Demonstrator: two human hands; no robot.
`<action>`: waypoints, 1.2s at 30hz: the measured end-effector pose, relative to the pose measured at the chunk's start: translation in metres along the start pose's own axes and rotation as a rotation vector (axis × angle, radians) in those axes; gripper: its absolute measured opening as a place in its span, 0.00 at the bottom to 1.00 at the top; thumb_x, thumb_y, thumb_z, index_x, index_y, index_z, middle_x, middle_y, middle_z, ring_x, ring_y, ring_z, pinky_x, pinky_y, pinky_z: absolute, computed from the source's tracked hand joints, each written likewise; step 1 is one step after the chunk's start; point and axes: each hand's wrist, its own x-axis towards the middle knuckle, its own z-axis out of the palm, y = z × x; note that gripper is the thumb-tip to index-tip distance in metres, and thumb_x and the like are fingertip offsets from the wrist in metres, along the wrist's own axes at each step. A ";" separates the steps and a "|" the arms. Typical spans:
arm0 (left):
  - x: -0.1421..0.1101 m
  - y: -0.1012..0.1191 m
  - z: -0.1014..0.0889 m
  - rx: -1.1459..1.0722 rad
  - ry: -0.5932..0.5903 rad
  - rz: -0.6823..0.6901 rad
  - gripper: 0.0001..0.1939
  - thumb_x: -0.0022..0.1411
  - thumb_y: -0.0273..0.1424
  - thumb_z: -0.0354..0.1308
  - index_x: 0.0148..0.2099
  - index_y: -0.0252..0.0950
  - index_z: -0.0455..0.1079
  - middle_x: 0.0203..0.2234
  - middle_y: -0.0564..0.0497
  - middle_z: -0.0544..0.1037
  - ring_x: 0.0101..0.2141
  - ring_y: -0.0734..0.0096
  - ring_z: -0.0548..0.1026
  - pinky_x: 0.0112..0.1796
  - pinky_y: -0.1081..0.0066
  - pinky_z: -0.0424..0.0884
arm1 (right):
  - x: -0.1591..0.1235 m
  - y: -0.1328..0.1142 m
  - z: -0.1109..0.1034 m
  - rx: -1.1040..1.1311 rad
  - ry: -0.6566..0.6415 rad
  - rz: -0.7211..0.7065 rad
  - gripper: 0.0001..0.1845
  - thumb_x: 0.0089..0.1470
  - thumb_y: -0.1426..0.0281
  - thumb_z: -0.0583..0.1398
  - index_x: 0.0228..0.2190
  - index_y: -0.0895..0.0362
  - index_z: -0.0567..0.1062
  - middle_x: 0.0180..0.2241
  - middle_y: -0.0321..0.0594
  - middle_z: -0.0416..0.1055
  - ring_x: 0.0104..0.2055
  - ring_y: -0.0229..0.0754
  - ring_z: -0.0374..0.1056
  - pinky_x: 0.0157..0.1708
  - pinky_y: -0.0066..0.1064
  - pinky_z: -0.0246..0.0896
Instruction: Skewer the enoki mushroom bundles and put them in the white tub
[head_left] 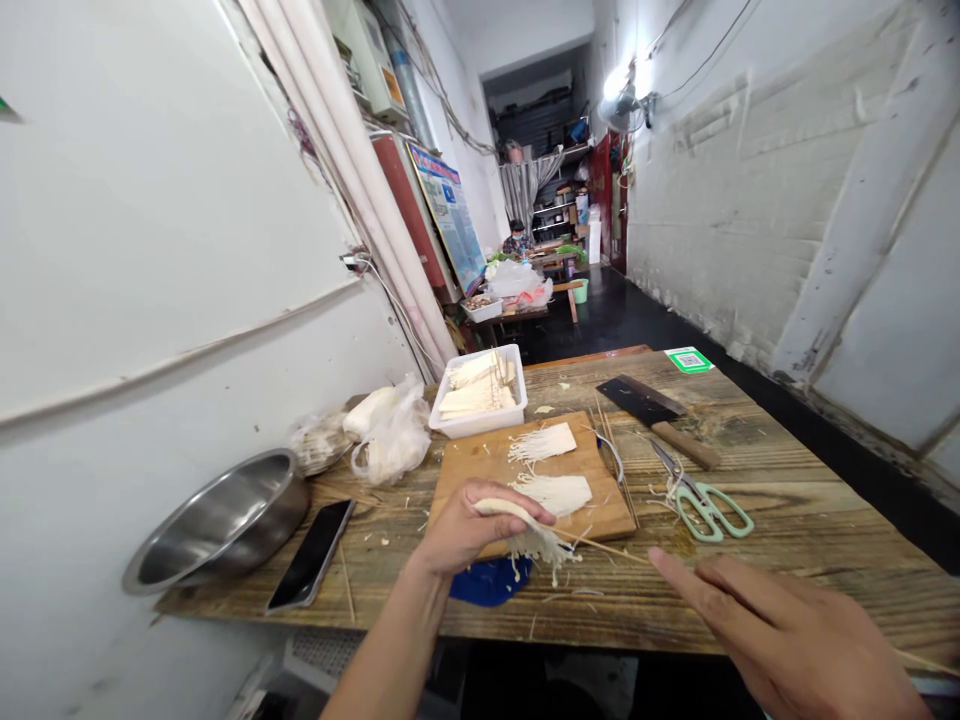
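Observation:
My left hand (466, 525) is closed around a flattened bunch of enoki mushrooms (546, 545), its thin stems and caps hanging over the near edge of the wooden cutting board (466, 475). A thin bamboo skewer (600, 546) runs from this bunch to my right hand (787, 625). The fingers of that hand are along the skewer, whose other end shows past the palm at the right; its grip is partly hidden. Two more flat enoki pieces lie on the board, a far piece (551, 441) and a nearer piece (562, 494).
Behind the board stands a white tub (517, 415) of enoki. To the right lie a cleaver (686, 445), green-handled scissors (705, 510) and loose skewers (630, 495). At left are a plastic bag (397, 440), a phone (311, 560) and a steel bowl (217, 520). A person (516, 238) sits farther back.

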 end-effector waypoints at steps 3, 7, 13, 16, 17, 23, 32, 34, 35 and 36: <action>0.000 0.001 0.001 0.001 0.009 0.002 0.10 0.52 0.32 0.66 0.37 0.33 0.79 0.35 0.42 0.81 0.37 0.59 0.79 0.40 0.66 0.72 | -0.002 0.001 0.000 -0.025 -0.003 -0.003 0.32 0.51 0.83 0.46 0.57 0.56 0.62 0.34 0.39 0.72 0.25 0.35 0.66 0.24 0.26 0.62; 0.001 0.003 0.002 0.016 0.006 0.000 0.10 0.52 0.33 0.66 0.37 0.33 0.79 0.35 0.42 0.81 0.37 0.60 0.79 0.39 0.68 0.72 | -0.002 0.002 -0.001 -0.021 -0.005 -0.008 0.32 0.51 0.84 0.45 0.57 0.55 0.62 0.34 0.38 0.72 0.24 0.34 0.63 0.25 0.25 0.62; 0.001 0.005 0.004 0.045 0.002 -0.010 0.09 0.54 0.31 0.65 0.38 0.34 0.79 0.35 0.43 0.81 0.36 0.62 0.78 0.38 0.69 0.72 | -0.001 0.002 -0.002 0.028 -0.017 -0.006 0.32 0.51 0.84 0.46 0.57 0.57 0.62 0.35 0.40 0.72 0.27 0.35 0.67 0.25 0.25 0.63; 0.001 0.006 0.007 0.053 0.014 -0.022 0.10 0.53 0.32 0.65 0.38 0.33 0.79 0.35 0.42 0.81 0.36 0.61 0.78 0.38 0.69 0.72 | -0.002 0.002 -0.002 0.027 -0.024 0.003 0.32 0.52 0.83 0.47 0.58 0.56 0.61 0.35 0.39 0.72 0.25 0.35 0.66 0.24 0.26 0.63; 0.001 0.007 0.008 0.056 0.024 -0.028 0.10 0.53 0.32 0.66 0.38 0.33 0.79 0.35 0.42 0.81 0.36 0.61 0.78 0.38 0.69 0.72 | -0.002 0.002 -0.001 0.022 -0.026 0.005 0.32 0.52 0.83 0.47 0.58 0.56 0.61 0.36 0.39 0.72 0.25 0.35 0.66 0.24 0.26 0.63; 0.001 0.012 0.016 0.109 0.042 -0.058 0.09 0.52 0.31 0.66 0.37 0.34 0.79 0.35 0.44 0.81 0.36 0.62 0.78 0.37 0.71 0.71 | -0.001 0.004 -0.001 -0.030 -0.014 -0.040 0.29 0.53 0.83 0.46 0.55 0.60 0.64 0.34 0.40 0.72 0.26 0.33 0.68 0.21 0.24 0.60; 0.003 0.019 0.029 0.184 0.015 -0.103 0.10 0.52 0.33 0.66 0.37 0.36 0.79 0.32 0.46 0.82 0.31 0.68 0.78 0.32 0.75 0.69 | 0.008 0.000 -0.010 -0.006 -0.017 -0.012 0.24 0.56 0.82 0.44 0.53 0.61 0.65 0.29 0.37 0.71 0.21 0.33 0.67 0.19 0.26 0.59; 0.003 0.019 0.033 0.140 0.004 -0.117 0.10 0.52 0.33 0.66 0.37 0.36 0.79 0.33 0.46 0.82 0.32 0.68 0.78 0.33 0.75 0.70 | 0.009 0.000 -0.010 0.028 -0.011 0.008 0.24 0.58 0.81 0.45 0.53 0.59 0.64 0.30 0.37 0.71 0.21 0.34 0.68 0.18 0.27 0.59; 0.004 0.018 0.035 0.119 0.000 -0.123 0.10 0.52 0.33 0.66 0.37 0.36 0.79 0.33 0.46 0.82 0.33 0.67 0.78 0.34 0.75 0.70 | 0.009 0.000 -0.009 0.053 -0.013 0.022 0.23 0.59 0.80 0.45 0.54 0.58 0.64 0.30 0.37 0.71 0.21 0.34 0.67 0.18 0.27 0.58; 0.004 0.018 0.037 0.101 -0.001 -0.129 0.10 0.52 0.33 0.66 0.37 0.36 0.79 0.34 0.46 0.82 0.33 0.67 0.78 0.35 0.74 0.70 | 0.009 0.000 -0.008 0.083 -0.022 0.036 0.23 0.60 0.79 0.46 0.55 0.57 0.63 0.29 0.37 0.70 0.21 0.34 0.67 0.18 0.27 0.59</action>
